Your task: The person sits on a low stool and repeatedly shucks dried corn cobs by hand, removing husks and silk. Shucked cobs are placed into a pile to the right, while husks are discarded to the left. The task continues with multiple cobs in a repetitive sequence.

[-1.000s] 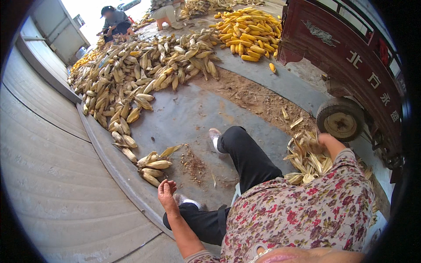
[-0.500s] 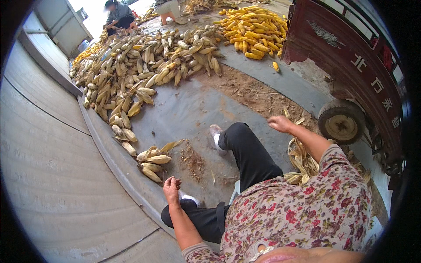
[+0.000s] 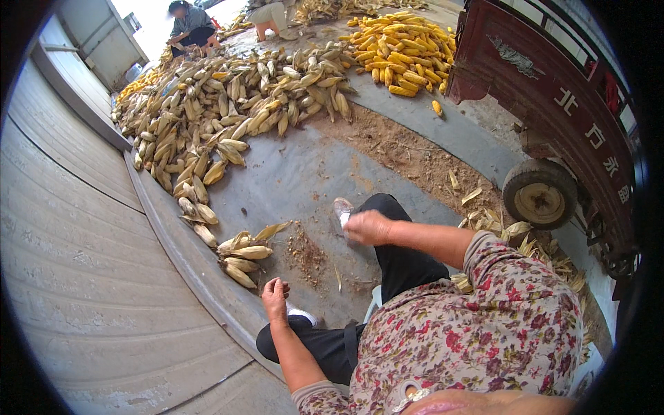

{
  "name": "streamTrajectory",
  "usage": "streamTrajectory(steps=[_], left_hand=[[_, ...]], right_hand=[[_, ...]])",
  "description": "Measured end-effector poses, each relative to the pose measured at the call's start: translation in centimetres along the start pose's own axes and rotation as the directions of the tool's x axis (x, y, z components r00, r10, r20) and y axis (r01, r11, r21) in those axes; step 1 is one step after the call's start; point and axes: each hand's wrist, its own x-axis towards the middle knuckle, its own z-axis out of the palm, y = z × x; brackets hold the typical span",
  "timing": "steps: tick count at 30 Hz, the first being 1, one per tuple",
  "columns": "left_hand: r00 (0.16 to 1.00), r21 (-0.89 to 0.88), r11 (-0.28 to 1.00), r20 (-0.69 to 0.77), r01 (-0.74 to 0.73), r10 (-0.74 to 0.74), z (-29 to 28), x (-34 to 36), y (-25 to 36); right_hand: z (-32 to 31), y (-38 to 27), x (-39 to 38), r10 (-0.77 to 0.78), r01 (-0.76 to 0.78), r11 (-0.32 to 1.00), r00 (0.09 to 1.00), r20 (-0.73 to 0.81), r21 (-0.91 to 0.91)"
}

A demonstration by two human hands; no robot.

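Observation:
My left hand (image 3: pixel 275 296) hangs beside my bent left knee, just below a small group of husked corn ears (image 3: pixel 237 257) on the grey floor sheet (image 3: pixel 270 180). Its fingers are curled together; anything in them is too small to make out. My right hand (image 3: pixel 366 227) is over my right leg, near that shoe (image 3: pixel 341 214), its fingers bent downward and blurred, so I cannot tell what they hold. Beside my right side, partly behind that arm, lie loose dry husks (image 3: pixel 484 223). A pale seat (image 3: pixel 373 303) shows between my legs.
A long heap of unpeeled corn (image 3: pixel 228 97) curves along the corrugated metal wall (image 3: pixel 69 242). Bare yellow cobs (image 3: pixel 404 52) are piled behind. A maroon cart (image 3: pixel 546 90) with its wheel (image 3: pixel 539 197) stands right. Two co-workers (image 3: pixel 187 28) sit beyond the heap; a dirt strip (image 3: pixel 408 159) crosses the sheet.
My right hand has come out of the husks by the cart wheel and swung left across to above my right leg. My left hand has moved slightly, staying by the knee.

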Motion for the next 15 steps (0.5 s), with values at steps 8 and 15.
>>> streamTrajectory(steps=[8,15], left_hand=[[1.0,-0.009,1.0,-0.016,-0.021,0.021,-0.4,-0.7,-0.2],[1.0,-0.018,1.0,-0.011,-0.008,0.008,0.1,-0.5,-0.2]], right_hand=[[6.7,-5.0,-6.4,-0.011,-0.045,0.996,0.787,0.616,0.075],[8.3,-5.3,-8.0,-0.07,0.022,0.997,0.718,0.692,0.078]])
